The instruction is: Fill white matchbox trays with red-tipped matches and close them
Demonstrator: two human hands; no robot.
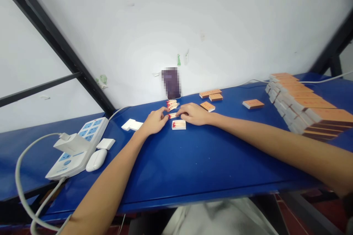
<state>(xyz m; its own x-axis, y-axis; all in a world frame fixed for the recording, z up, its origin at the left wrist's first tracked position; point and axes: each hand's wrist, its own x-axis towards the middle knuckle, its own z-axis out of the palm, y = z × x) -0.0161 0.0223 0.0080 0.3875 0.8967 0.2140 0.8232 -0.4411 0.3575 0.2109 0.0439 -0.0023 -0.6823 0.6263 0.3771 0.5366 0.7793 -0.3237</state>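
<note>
Tray [179, 129]: lies flat, so its matches [179, 124] stay in.
Left hand [156, 121]: bent fingers by the red ends of a bunch [173, 115].
Right hand [194, 114]: fingers by its other end; too small to tell if either hand pinches.
Pile [172, 105]: just behind, easy to reach.
Phone [171, 82]: leans on the wall [234, 36], so it stands.

Phone screen [171, 82] pixelated, matches [172, 116] partly hidden by right fingers [181, 111], forearms [110, 180] cut off

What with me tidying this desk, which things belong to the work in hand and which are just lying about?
In the work:
matches between left hand and right hand
match pile
white tray of matches
orange matchboxes, probably

Apparently just lying about:
power strip
white charger
rounded white case
phone-like device
</note>
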